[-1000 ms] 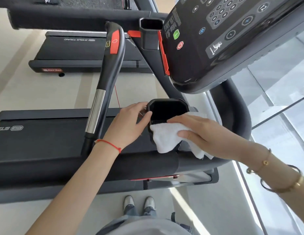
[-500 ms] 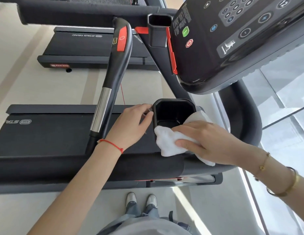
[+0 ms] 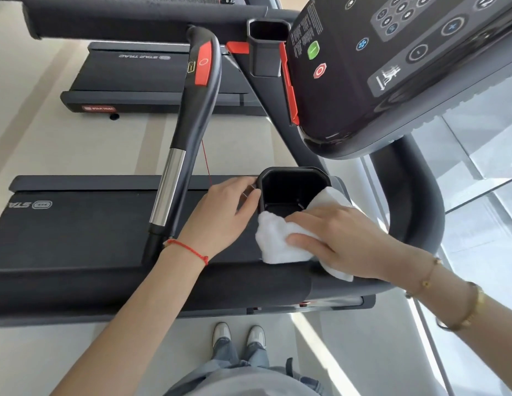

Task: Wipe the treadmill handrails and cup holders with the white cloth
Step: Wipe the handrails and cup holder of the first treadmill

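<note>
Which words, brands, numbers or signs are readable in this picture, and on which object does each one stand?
"STAR TRAC" (seen upside down): on the deck of the far treadmill.
"STAR TRAC": red badge at that treadmill's end.
"STA" (cut off by the edge, upside down): on the near treadmill belt.
"+": round button on the console.
Small print at the console's left edge and the keypad digits: too blurred to read.
</note>
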`<state>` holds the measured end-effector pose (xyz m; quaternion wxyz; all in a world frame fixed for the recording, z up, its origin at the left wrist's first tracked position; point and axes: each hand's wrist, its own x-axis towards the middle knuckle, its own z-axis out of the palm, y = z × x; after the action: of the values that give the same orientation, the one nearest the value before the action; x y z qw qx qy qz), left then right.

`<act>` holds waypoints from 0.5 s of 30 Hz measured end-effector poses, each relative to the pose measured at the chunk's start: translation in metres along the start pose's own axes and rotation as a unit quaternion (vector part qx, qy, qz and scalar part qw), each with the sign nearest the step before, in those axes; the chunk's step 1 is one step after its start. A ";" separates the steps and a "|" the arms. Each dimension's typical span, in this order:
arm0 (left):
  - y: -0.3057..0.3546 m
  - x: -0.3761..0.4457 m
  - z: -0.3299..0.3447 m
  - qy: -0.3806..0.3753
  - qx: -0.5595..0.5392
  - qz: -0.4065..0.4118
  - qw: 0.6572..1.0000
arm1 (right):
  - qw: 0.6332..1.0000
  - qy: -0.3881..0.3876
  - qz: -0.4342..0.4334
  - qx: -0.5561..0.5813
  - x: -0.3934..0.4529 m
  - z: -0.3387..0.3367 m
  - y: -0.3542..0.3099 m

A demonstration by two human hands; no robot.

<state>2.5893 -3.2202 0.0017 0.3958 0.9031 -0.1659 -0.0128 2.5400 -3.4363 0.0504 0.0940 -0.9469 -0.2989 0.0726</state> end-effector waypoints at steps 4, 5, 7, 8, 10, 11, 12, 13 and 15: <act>0.002 0.001 0.000 -0.005 -0.004 -0.008 1.000 | 0.999 0.025 0.028 -0.026 0.016 0.015 -0.013; 0.002 0.000 0.000 -0.006 -0.005 -0.008 1.000 | 0.999 0.040 0.023 -0.015 0.011 0.015 -0.013; 0.002 0.000 -0.001 -0.010 -0.003 -0.006 1.000 | 0.999 0.038 0.006 0.008 -0.001 0.011 -0.008; 0.002 0.000 -0.002 -0.012 -0.002 -0.005 1.000 | 0.999 0.034 -0.002 0.026 -0.008 0.009 -0.002; 0.002 -0.001 -0.003 -0.015 -0.002 -0.006 1.000 | 0.996 0.038 -0.022 0.074 -0.020 0.005 0.011; 0.002 -0.001 -0.003 -0.017 -0.003 -0.009 1.000 | 0.994 0.049 -0.034 0.095 -0.026 0.004 0.018; 0.002 -0.001 -0.003 -0.019 -0.005 -0.011 1.000 | 0.990 0.066 -0.044 0.114 -0.030 0.004 0.023; 0.002 -0.001 -0.003 -0.019 -0.007 -0.011 1.000 | 0.986 0.087 -0.045 0.134 -0.032 0.005 0.025; 0.003 -0.001 -0.003 -0.017 -0.009 -0.010 1.000 | 0.975 0.146 -0.017 0.167 -0.028 0.005 0.027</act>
<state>2.5876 -3.2195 0.0055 0.4011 0.9006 -0.1640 -0.0336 2.5315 -3.4740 0.0422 0.2948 -0.9128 -0.2819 -0.0196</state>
